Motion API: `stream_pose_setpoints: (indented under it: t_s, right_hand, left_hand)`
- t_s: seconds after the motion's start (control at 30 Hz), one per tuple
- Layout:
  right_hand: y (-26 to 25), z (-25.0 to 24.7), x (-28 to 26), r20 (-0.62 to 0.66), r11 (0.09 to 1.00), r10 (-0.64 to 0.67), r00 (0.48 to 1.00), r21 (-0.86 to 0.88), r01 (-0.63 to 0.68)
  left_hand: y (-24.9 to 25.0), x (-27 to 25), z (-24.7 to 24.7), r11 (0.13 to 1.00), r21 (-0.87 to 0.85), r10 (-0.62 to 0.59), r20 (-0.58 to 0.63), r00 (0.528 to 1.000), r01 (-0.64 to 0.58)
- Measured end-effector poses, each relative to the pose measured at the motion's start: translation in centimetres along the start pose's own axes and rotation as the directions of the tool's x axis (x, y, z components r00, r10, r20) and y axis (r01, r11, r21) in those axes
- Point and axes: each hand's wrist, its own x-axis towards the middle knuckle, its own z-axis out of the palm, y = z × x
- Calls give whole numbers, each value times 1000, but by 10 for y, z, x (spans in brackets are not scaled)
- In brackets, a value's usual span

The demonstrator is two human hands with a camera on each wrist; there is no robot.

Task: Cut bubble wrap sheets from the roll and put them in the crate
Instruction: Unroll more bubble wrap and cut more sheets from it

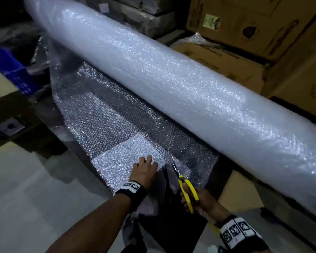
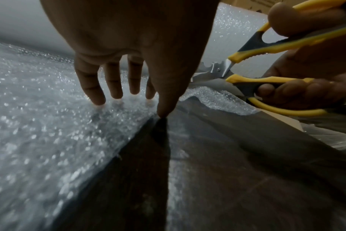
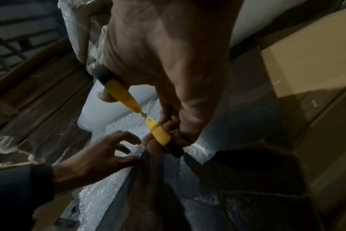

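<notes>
The bubble wrap sheet [image 1: 117,128] is lying unrolled below the roll [image 1: 153,73], mid-frame, and I am only starting its cut at the near edge. My left hand [image 1: 144,170] is pressing it with fingers [image 2: 89,87] spread, while my right hand [image 1: 204,203] is clamping the scissors [image 1: 187,189]. Nothing looks crated yet.

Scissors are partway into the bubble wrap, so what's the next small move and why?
Probably close the scissors and push the cut further toward the roll. The right hand holds the handles spread, the blades sit at the sheet edge, and the left hand presses the wrap flat beside them.
</notes>
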Motion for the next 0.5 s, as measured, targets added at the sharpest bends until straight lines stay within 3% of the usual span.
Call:
stream_pose_setpoints:
  t_s: [0.2,0.33,0.5]
  right_hand:
    - [-10,-35,16,129,988,-19,991,-146,38]
    - [-15,-55,23,213,991,-39,976,-118,65]
    - [-12,-80,35,259,947,133,957,-319,-45]
  left_hand:
    - [20,10,-11,995,30,-98,29,995,98]
    - [32,16,-15,984,32,-179,57,982,177]
    - [41,18,-15,964,45,-263,59,963,261]
